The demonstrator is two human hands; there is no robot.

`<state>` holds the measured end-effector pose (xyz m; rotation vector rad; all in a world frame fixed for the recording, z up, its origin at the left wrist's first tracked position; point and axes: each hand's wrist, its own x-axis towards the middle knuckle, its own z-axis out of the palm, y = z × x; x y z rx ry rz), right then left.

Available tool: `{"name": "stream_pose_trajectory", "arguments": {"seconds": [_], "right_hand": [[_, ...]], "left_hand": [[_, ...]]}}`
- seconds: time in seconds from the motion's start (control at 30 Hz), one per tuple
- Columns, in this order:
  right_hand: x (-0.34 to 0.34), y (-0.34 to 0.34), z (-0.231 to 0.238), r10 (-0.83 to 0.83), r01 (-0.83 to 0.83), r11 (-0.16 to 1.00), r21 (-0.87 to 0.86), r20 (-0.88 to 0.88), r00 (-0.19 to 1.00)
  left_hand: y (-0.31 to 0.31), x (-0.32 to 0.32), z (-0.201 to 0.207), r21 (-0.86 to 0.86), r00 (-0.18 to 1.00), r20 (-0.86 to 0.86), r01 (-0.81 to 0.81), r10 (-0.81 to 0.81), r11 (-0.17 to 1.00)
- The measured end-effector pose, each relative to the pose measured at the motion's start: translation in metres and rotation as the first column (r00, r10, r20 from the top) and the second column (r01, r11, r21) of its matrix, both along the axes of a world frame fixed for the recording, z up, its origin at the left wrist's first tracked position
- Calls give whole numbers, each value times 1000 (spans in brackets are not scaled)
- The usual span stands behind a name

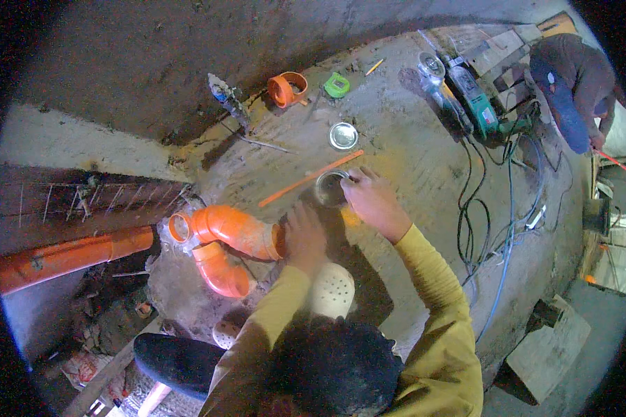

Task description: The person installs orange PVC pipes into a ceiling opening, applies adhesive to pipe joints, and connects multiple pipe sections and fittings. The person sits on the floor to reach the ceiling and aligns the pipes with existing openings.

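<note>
My right hand [375, 201] pinches the rim of a round can-like container [321, 197] with a shiny edge; its contents are too dark to make out. My left hand [305, 233], smeared by motion, is beside the open end of an orange pipe elbow [229, 226]; whether its fingers grip anything does not show. A second orange elbow [219, 270] lies just below the first. Beyond the container are a round silver lid [343, 136] and a thin orange strip [306, 181] lying slantwise on the dusty floor.
An orange pipe [76, 257] runs along the left. Farther off are an orange pipe fitting [285, 90], a green tape measure [336, 85] and a yellow pencil [375, 67]. A green power tool [476, 97] and tangled cables [511, 208] lie right, near another person [577, 83].
</note>
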<state>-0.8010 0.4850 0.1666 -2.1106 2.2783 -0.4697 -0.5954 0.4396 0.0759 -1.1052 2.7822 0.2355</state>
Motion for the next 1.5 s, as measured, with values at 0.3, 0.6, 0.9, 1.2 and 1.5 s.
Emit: {"name": "stream_pose_trajectory", "arguments": {"seconds": [0.3,0.6,0.9,1.2,1.5], "right_hand": [[-1,53,14,-334,405,913,47,658,675],[30,97,5,-445,509,815,278,862,242],[31,104,22,-492,386,850,359,803,337],[27,101,11,-495,414,843,343,795,350],[30,106,22,-532,393,823,410,800,279]], "left_hand": [[-20,28,60,909,723,-341,90,601,408],[-33,44,53,918,696,-383,214,608,334],[-40,46,63,927,696,-376,270,612,262],[-36,46,64,931,714,-364,284,598,228],[-40,57,45,938,703,-347,245,620,247]]}}
